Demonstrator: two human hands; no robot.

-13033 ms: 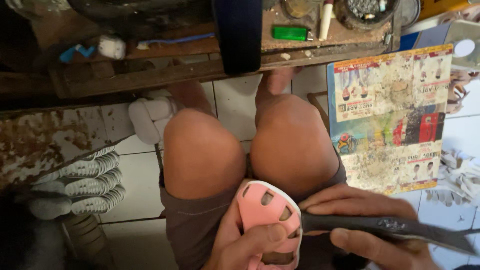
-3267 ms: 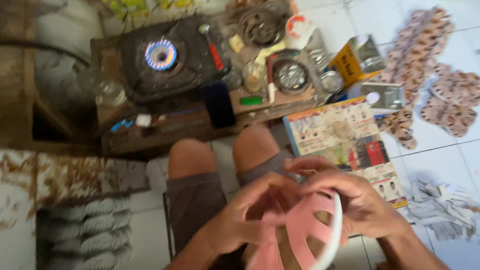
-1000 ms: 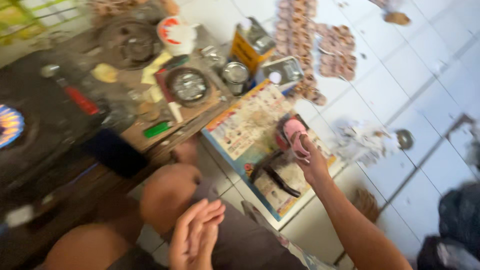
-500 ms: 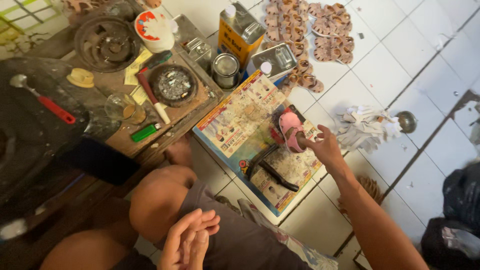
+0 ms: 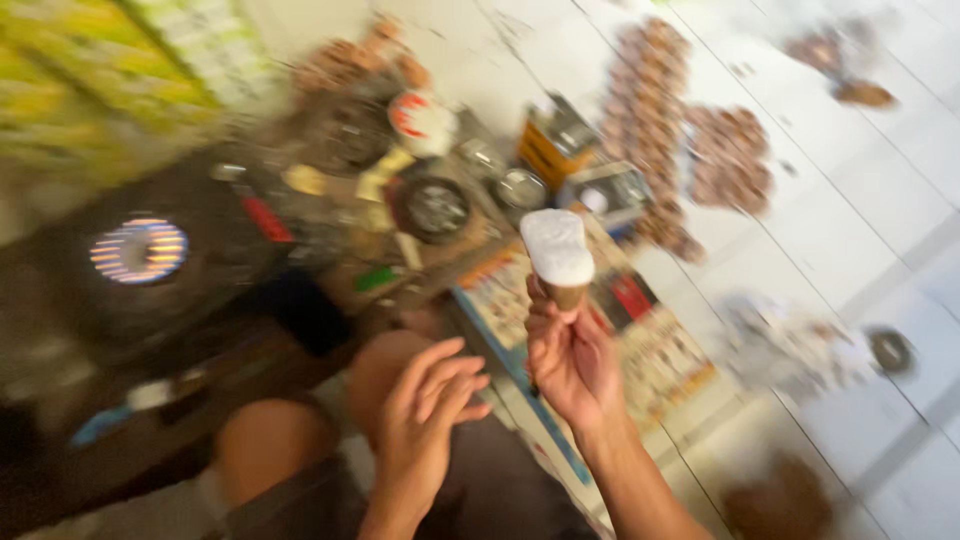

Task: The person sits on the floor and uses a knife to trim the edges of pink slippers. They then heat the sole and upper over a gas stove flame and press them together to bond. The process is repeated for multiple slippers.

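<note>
One small white-capped piece (image 5: 558, 248), probably light and stiff, stands upright above the right hand (image 5: 572, 362), whose grip pinches its brown base from below, while the left hand (image 5: 425, 415) hangs open just beside it.

The shoe (image 5: 558, 246) is white over a tan sole edge. The burner (image 5: 138, 250) glows in blue and orange stripes against a dark stove (image 5: 200, 290). The tin (image 5: 556, 148) is yellow-orange. The board (image 5: 640, 350) is multicoloured print with red patches. The floor (image 5: 860, 200) is white tile with dark joints. The soles (image 5: 690, 150) are brown.
</note>
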